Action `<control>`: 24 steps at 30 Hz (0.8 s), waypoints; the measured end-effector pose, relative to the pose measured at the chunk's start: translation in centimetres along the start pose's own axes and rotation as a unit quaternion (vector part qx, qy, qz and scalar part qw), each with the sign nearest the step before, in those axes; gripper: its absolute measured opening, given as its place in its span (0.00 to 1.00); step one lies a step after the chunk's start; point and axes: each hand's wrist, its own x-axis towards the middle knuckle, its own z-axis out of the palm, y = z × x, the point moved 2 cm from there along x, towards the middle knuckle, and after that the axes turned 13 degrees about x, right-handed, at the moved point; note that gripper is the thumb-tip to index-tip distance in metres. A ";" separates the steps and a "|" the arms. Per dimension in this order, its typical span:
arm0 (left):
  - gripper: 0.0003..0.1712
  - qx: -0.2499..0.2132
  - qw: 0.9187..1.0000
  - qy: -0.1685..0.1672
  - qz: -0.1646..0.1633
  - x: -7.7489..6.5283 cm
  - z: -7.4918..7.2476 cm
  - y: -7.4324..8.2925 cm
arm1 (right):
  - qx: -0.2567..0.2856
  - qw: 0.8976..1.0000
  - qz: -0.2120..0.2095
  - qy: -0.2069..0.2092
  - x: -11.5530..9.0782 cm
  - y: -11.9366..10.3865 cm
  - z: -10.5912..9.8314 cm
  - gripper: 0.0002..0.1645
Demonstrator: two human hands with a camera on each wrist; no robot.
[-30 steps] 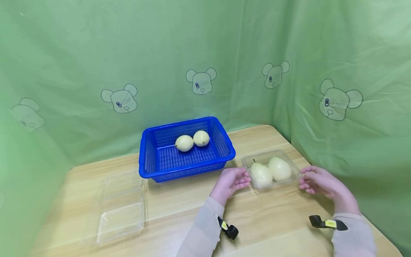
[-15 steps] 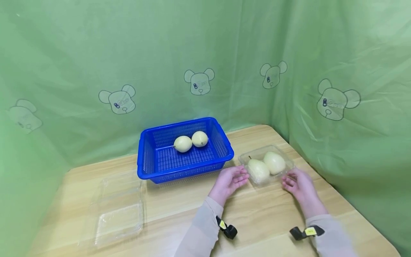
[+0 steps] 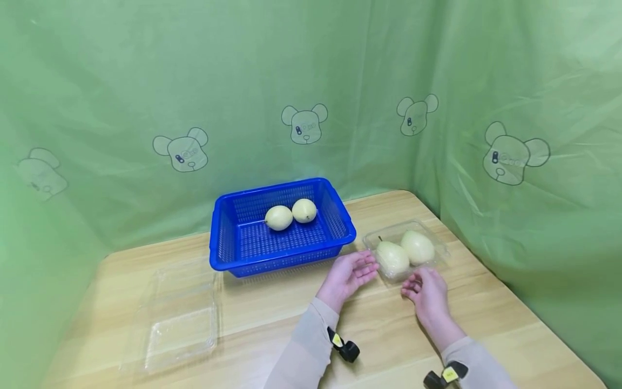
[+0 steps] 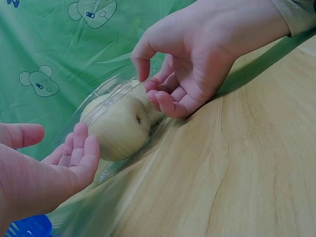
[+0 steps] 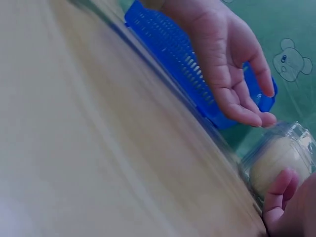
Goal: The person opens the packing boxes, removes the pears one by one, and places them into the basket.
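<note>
Two pale yellow pears, the left one (image 3: 392,258) with its stem up and the right one (image 3: 418,247) leaning beside it, lie inside a clear plastic clamshell box (image 3: 439,249) at the table's right. My left hand (image 3: 347,276) is at the box's left side, fingertips right at its wall, fingers relaxed and slightly bent. At the box's front edge is my right hand (image 3: 430,296), its thumb and fingers loosely curved with a gap between them. In the left wrist view, the box's lid (image 4: 111,101) lies over the pears, between the two hands.
A blue plastic basket (image 3: 284,256) at the back centre holds two more pears (image 3: 279,218). On the table's left lies another clear clamshell box (image 3: 182,335), unfolded. Green curtains (image 3: 243,81) stand behind and beside the wooden table (image 3: 384,335).
My right hand has moved left from the box's right side to its front edge. The box has shifted slightly away. My left hand has stayed at the left side.
</note>
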 end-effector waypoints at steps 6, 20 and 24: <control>0.21 0.007 1.000 0.000 0.002 0.0 0.0 -0.1 | 0.008 1.000 -0.011 -0.021 0.0 0.7 -0.1 0.09; 0.24 -0.005 1.000 -0.026 0.000 -0.3 -0.1 0.7 | -0.007 0.999 -0.025 -0.036 0.8 0.8 0.2 0.10; 0.25 0.027 0.999 -0.023 0.001 -0.4 0.2 0.6 | 0.006 0.999 -0.031 -0.035 0.5 0.8 0.1 0.09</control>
